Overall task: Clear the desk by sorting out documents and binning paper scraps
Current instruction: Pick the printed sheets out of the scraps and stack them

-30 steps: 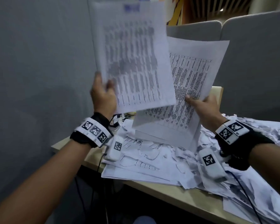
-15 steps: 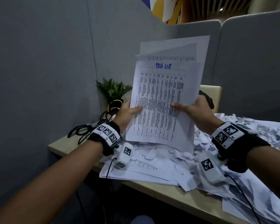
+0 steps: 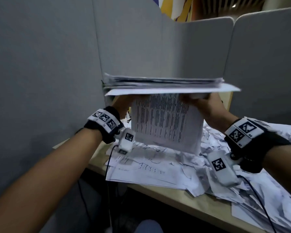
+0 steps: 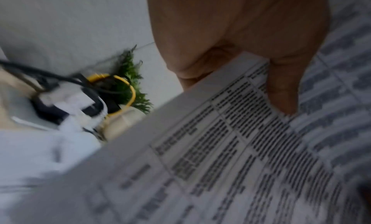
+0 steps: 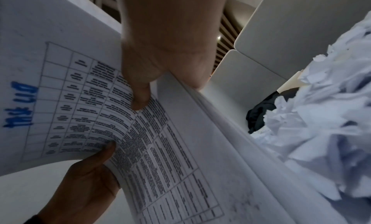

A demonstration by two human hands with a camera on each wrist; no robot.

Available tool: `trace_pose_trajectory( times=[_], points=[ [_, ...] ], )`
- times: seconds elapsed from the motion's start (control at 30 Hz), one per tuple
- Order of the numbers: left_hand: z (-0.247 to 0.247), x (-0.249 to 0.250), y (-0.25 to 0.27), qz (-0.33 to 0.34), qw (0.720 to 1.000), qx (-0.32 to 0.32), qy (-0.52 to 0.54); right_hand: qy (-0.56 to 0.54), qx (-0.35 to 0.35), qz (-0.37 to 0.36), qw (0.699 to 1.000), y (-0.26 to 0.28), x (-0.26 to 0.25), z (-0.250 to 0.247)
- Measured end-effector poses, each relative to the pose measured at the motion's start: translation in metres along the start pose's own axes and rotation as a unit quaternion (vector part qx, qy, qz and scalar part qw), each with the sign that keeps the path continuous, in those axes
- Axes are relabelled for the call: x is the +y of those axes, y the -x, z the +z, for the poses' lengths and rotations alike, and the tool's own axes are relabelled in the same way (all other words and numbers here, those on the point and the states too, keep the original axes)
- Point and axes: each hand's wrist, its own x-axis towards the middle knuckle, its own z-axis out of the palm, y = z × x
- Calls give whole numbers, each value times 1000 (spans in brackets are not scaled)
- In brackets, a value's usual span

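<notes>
Both hands hold one stack of papers (image 3: 163, 84) up in the air above the desk (image 3: 180, 197). From the head view the stack lies almost flat, so mostly its edge shows. One printed page (image 3: 165, 121) hangs down from under the stack, between the two hands.

The left hand (image 3: 123, 102) grips the left side of the stack. In the left wrist view its thumb (image 4: 281, 84) presses on a page full of printed lines, and the other fingers are hidden behind the paper.

The right hand (image 3: 207, 106) grips the right side. In the right wrist view its thumb (image 5: 138, 90) pinches down on a page with a table on it and some blue writing (image 5: 19, 105) at the top. The rest of its fingers go behind the sheets. The left hand's thumb also shows there, low down, touching the edge of the same page.

Below the hands, the desk is covered with flat sheets (image 3: 144, 172) and many torn paper scraps (image 3: 267, 148). In the left wrist view a small green plant (image 4: 130, 78) stands in the corner by the grey wall (image 3: 40, 64), with black and yellow cables (image 4: 120, 90) near it.
</notes>
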Motion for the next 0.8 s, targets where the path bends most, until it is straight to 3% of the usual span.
trace_pose_trajectory(
  times=[0.1, 0.2, 0.27, 0.4, 0.53, 0.6, 0.67, 0.7, 0.8],
  points=[
    [-3, -20, 11, -29, 994, 1, -101, 46, -14, 29, 998, 10, 8, 3],
    [-15, -37, 1, -4, 972, 34, -233, 89, 4, 53, 995, 7, 13, -3],
    [-18, -33, -7, 25, 979, 56, -196, 70, 37, 50, 996, 0, 7, -2],
    [2, 2, -4, 68, 993, 56, -78, 41, 37, 19, 998, -9, -15, 6],
    [19, 22, 2, 126, 977, 90, -145, 79, 45, -8, 996, -12, -15, 12],
    [25, 28, 4, 153, 977, 93, -112, 79, 40, -23, 996, -10, -16, 14],
    [28, 32, 8, 134, 984, 105, -46, 49, 34, -36, 998, -7, -17, 15],
    [27, 26, 6, 92, 991, 95, -19, 36, 30, -37, 998, -4, -17, 15],
    [26, -2, 12, 24, 999, 44, 9, 37, -11, 19, 999, 5, -2, 16]
  ],
)
